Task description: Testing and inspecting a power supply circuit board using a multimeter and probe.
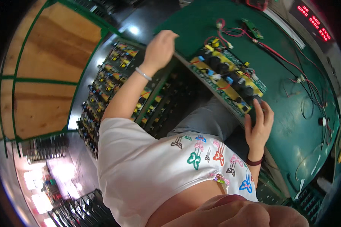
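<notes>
On the green work surface, along its edge, lies a circuit board (231, 77) with yellow parts, black capacitors and small blue components. My right hand (260, 123), with a dark red band at its wrist, is at the board's right end. Its thumb and fingers are apart, and the fingertips reach the board's corner. My left hand (161, 49), wearing a silver bracelet, is raised by the surface's left edge, away from the board. Its fingers are mostly turned from view and slightly blurred, so their grip cannot be made out.
Racks of similar circuit boards (111, 83) stand to my left, beside wooden panels (53, 49) in a green frame. Red and black leads (276, 55) cross the green surface (288, 121). A small green board (252, 29) and a meter with red digits (313, 22) are at the far side.
</notes>
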The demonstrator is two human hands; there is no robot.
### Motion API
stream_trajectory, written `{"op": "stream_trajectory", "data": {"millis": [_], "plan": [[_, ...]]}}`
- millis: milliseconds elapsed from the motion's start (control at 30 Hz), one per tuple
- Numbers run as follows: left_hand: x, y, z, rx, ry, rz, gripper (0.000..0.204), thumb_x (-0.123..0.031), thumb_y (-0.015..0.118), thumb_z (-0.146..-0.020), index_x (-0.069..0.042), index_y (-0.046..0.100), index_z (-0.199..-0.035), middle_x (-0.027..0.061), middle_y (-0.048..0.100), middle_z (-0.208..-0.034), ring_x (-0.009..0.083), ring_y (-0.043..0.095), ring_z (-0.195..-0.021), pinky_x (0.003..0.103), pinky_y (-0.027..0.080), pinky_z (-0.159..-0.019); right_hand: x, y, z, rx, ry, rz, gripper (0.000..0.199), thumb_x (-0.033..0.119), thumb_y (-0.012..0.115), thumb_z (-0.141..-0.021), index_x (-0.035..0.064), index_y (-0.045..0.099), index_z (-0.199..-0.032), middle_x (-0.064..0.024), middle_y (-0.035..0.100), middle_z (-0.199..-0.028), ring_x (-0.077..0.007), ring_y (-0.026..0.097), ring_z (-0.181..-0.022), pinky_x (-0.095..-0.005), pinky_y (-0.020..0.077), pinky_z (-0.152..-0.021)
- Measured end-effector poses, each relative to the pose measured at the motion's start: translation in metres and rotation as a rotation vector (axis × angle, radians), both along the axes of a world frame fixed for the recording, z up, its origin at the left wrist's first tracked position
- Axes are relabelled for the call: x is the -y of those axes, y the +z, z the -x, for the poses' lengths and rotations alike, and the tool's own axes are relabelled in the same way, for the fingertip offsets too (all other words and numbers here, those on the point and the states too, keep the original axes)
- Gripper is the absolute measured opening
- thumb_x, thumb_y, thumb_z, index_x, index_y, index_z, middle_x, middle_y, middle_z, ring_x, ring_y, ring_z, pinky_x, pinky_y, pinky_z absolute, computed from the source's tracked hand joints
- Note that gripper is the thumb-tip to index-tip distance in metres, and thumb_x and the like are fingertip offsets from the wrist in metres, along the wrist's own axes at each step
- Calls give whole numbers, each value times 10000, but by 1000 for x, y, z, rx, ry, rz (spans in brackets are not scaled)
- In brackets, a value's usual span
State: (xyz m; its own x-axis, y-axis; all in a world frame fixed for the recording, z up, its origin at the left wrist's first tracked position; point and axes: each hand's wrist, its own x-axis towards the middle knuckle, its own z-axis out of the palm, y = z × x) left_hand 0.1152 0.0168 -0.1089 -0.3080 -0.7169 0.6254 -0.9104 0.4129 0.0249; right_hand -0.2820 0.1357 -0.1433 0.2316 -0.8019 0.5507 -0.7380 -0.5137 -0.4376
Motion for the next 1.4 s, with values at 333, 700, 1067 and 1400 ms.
{"op": "stream_trajectory", "data": {"millis": [333,700,1067,1400], "plan": [[3,-157,-348,-530,1039,-697,634,-415,672,-887,137,608,-1193,334,620,-1256,454,589,-1203,477,459,-1048,-3,-16,0,46,-52,-55,510,16,652,-888,-11,506,-1376,-206,600,-1207,-349,605,-1047,-425,466,-944],[62,-173,-399,-860,1283,-675,712,-480,525,-927,103,548,-1335,231,593,-1364,334,646,-1157,457,525,-943,9,-10,-9,-2,-127,-15,528,-10,679,-820,4,521,-1324,-180,626,-1049,-346,593,-893,-429,476,-839],[112,-234,-468,-865,1464,-939,650,-457,450,-969,30,534,-1392,207,549,-1441,333,565,-1292,451,431,-1064,7,-7,-2,-13,-110,-6,526,45,715,-801,15,533,-1294,-161,629,-977,-344,587,-847,-428,475,-757],[93,-199,-450,-597,1667,-677,606,-388,609,-887,16,601,-1338,177,560,-1444,303,550,-1325,432,431,-1078,9,-4,-4,7,-89,23,492,84,708,-811,25,561,-1277,-146,638,-994,-338,591,-859,-429,478,-778]]}}
